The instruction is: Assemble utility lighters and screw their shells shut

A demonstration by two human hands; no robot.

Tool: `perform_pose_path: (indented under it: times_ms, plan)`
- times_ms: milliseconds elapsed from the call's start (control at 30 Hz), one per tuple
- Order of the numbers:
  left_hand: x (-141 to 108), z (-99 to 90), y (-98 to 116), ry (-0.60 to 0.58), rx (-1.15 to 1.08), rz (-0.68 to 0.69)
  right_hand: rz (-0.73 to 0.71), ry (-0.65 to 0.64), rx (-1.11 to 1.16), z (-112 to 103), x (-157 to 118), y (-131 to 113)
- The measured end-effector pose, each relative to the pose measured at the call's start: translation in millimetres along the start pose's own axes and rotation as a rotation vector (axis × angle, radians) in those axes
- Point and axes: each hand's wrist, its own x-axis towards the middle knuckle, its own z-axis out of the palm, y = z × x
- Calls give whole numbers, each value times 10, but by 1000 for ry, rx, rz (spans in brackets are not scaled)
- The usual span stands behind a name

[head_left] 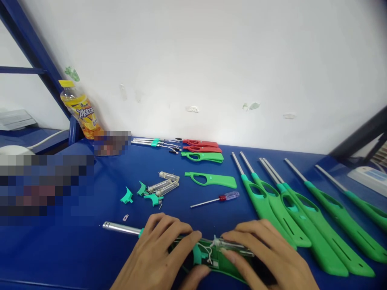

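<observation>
An opened green lighter shell (pixel 225 264) lies at the front edge of the blue table, its silver nozzle (pixel 121 228) pointing left. My left hand (pixel 165 251) is wrapped over the shell's left part, thumb below and fingers above. Inside show white wires (pixel 208 249) and a teal trigger (pixel 198 254). My right hand (pixel 266 253) pinches a clear fuel tank (pixel 234 246) between thumb and fingers, over the shell's right part. The tank's right end is partly hidden by my right hand.
Ahead lie teal triggers (pixel 127 195), clear tanks (pixel 167 188), a screwdriver (pixel 228 196) and a green shell half (pixel 217 180). Metal tubes (pixel 145 141) and red shells (pixel 205 149) are near the wall. Several green lighters (pixel 326 237) lie right. A bottle (pixel 81 110) stands back left.
</observation>
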Motion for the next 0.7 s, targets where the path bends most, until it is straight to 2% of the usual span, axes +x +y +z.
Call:
perform_pose_path:
  times_ms: [100,300,433,700]
  plan:
    - [-38,-21,-24,-24,-15,-8,7,-26,31,-16,-9,-24]
    - [-71,-17,-26,-146,-72,-54,48,-72,77,-59,-22,-31]
    - [-51,-26,-8,-168,-87,-73,52,-109,67,-56,-32,-10]
    - [-75,-32,4,-179,-72,-48,40,-92,75,-80,-17,-12]
